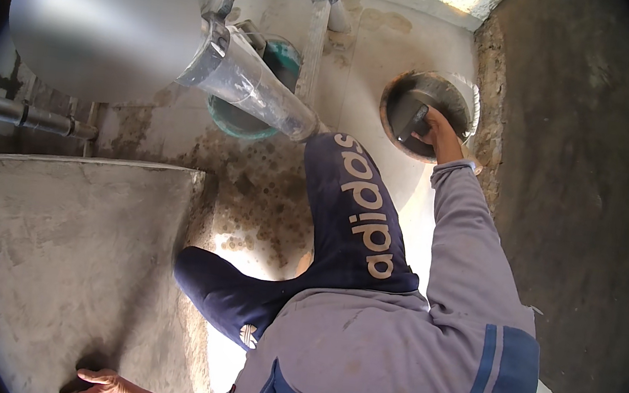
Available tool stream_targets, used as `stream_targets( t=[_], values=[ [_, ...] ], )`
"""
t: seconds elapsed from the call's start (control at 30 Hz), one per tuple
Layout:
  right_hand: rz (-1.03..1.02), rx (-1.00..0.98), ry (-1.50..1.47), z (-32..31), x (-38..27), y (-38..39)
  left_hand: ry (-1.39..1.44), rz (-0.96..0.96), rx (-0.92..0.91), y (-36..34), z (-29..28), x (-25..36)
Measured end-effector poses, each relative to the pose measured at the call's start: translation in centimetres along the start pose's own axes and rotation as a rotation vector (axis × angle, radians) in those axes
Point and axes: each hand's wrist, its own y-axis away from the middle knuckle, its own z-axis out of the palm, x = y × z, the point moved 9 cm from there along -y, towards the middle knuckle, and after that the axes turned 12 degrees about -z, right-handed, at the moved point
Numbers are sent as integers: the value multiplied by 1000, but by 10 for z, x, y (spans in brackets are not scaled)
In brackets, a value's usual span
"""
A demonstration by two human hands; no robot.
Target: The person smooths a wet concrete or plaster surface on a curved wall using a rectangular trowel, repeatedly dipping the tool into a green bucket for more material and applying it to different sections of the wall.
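At the upper right, my right hand (439, 133) is closed around the dark handle of what looks like a plastering trowel (406, 124). Its grey blade hangs inside a round dark tub (393, 95) with a worn, pale-crusted rim. What lies deeper in the tub is too dark to make out. Far down at the lower left, my left hand (100, 388) has its fingers spread and holds nothing. It is at a smooth grey cement surface (68, 246), its shadow falling beside it; whether the palm presses on the surface I cannot tell.
A thick grey pipe (253, 85) slants down to my knee, with a teal bucket (234, 119) behind it. Another pipe (21, 113) runs along the left. A dark, rough-edged surface (579, 188) fills the right side. Wet stains mark the floor (263, 206) between my legs.
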Motion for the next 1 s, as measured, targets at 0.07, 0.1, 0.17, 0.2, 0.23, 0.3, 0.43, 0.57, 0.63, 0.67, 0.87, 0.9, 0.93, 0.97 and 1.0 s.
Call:
stream_targets(
  t=[0.07,0.1,0.17,0.2,0.23,0.3,0.43,0.57,0.63,0.67,0.87,0.9,0.93,0.97,1.0],
  values=[
    [-179,-120,-95,2,-16,29,-1,5,5,-1,-1,1],
    [-278,-218,-169,6,-23,48,0,3,6,-1,0,3],
    [-210,4,-166,-13,-14,63,-1,6,13,-1,-2,3],
    [-176,125,-164,-27,-9,73,-1,7,13,1,-1,5],
    [-206,54,-259,-21,-11,79,0,7,20,2,-3,5],
    [-234,28,-356,-15,-17,88,-3,-3,5,3,-2,4],
    [-298,-91,-508,25,-50,112,-42,-55,-26,2,-7,1],
    [-319,-323,-546,104,-90,172,-55,-92,-35,2,-19,8],
    [-302,-486,-540,157,-100,209,-73,-151,-102,5,-19,7],
    [-299,-576,-532,184,-103,228,-47,-155,-101,7,-17,11],
    [-744,-1212,-115,366,-94,367,1,-199,-137,10,0,1],
    [-1142,-1205,-5,392,-101,397,7,-167,-143,9,2,1],
    [-1377,-1143,79,407,-101,420,2,-167,-149,10,1,0],
    [-1525,-1149,75,424,-96,440,-9,-158,-147,11,0,0],
    [-1612,-1120,97,438,-87,452,-11,-165,-151,12,-1,-1]
  ],
)
